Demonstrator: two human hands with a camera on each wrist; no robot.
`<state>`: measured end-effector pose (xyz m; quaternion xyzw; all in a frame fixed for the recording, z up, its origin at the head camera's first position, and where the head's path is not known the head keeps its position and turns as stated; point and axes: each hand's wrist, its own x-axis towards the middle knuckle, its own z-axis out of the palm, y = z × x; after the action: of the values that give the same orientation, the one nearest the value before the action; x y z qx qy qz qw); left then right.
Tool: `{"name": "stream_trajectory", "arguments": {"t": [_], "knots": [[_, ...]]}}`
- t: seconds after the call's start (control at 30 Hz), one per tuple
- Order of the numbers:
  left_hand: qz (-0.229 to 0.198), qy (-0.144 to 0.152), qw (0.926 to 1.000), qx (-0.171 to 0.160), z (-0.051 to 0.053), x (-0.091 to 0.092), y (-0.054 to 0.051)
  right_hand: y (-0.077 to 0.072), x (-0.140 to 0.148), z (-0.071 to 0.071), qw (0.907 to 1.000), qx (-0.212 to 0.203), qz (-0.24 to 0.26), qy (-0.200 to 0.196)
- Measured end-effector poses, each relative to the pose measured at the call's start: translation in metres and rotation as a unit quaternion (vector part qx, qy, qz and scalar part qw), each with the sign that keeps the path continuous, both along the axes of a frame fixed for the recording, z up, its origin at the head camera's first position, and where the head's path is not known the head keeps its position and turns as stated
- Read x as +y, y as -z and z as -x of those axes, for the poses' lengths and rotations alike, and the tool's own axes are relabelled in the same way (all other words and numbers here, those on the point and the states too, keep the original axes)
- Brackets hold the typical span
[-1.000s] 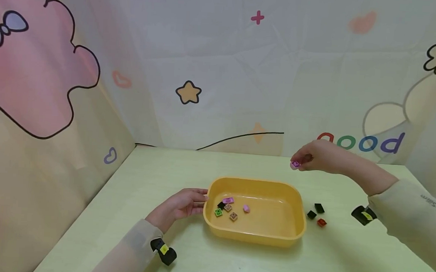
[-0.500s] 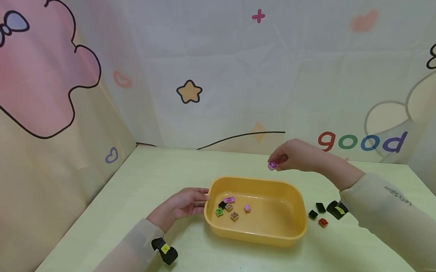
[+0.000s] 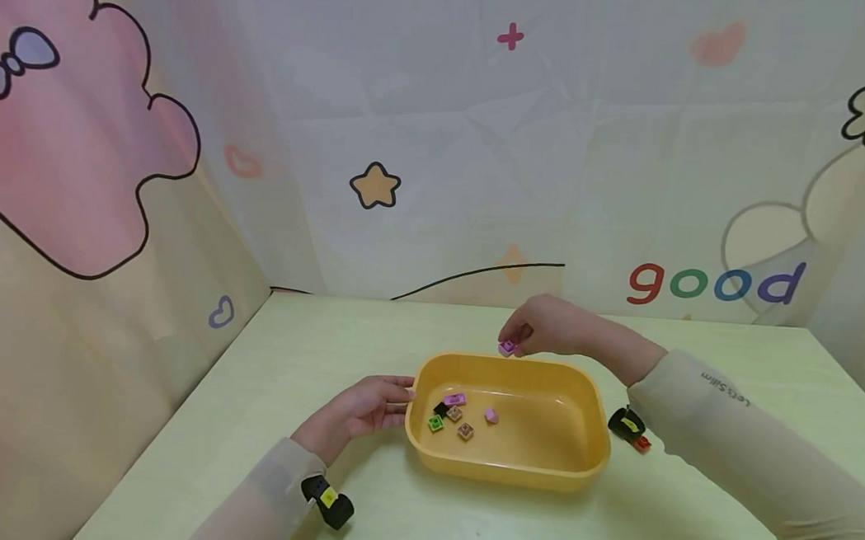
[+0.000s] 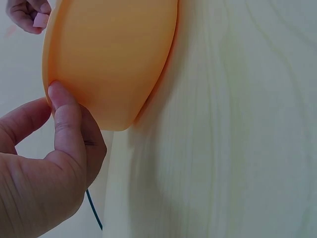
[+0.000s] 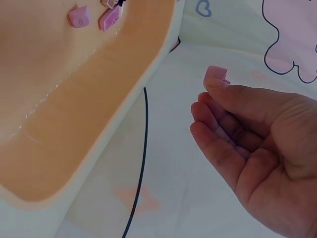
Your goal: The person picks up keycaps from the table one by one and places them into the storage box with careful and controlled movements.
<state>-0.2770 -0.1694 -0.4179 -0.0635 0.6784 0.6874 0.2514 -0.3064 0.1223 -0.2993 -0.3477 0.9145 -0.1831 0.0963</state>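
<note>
My left hand (image 3: pixel 368 405) grips the left end of a yellow plastic tub (image 3: pixel 534 429), and in the left wrist view thumb and fingers pinch its rim. Above the far rim, my right hand (image 3: pixel 557 327) holds a small pink keycap (image 3: pixel 506 348) between thumb and fingertips. The right wrist view shows this keycap (image 5: pixel 216 75) at the thumb's tip. Inside the tub, toward its left side, lie a long pink keycap (image 3: pixel 455 399), a small pink one, a black keycap (image 3: pixel 440 409), a green keycap (image 3: pixel 435 423) and two tan keycaps (image 3: pixel 465 431).
A red keycap (image 3: pixel 642 444) lies on the pale table right of the tub, partly hidden by the black wrist camera (image 3: pixel 627 424). Another black wrist camera (image 3: pixel 327 501) sits on the left sleeve. A printed curtain (image 3: pixel 440 138) hangs behind the table.
My right hand has moved left with the pink keycap, then lower, to above the tub's far rim. Its sleeve and camera now cover the two black keycaps on the table. The left hand stays put.
</note>
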Motion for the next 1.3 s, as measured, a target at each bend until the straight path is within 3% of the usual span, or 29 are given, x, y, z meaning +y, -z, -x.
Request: {"name": "stream_trajectory", "arguments": {"t": [0.87, 1.3], "knots": [[-0.004, 0.008, 1.0000, 0.001, 0.000, -0.002, 0.003, 0.051, -0.045, 0.005, 0.9980, -0.017, -0.053, -0.031], [-0.005, 0.007, 1.0000, 0.000, 0.001, -0.002, 0.002, 0.071, -0.052, 0.008, 0.9973, -0.032, -0.065, -0.015]]}}
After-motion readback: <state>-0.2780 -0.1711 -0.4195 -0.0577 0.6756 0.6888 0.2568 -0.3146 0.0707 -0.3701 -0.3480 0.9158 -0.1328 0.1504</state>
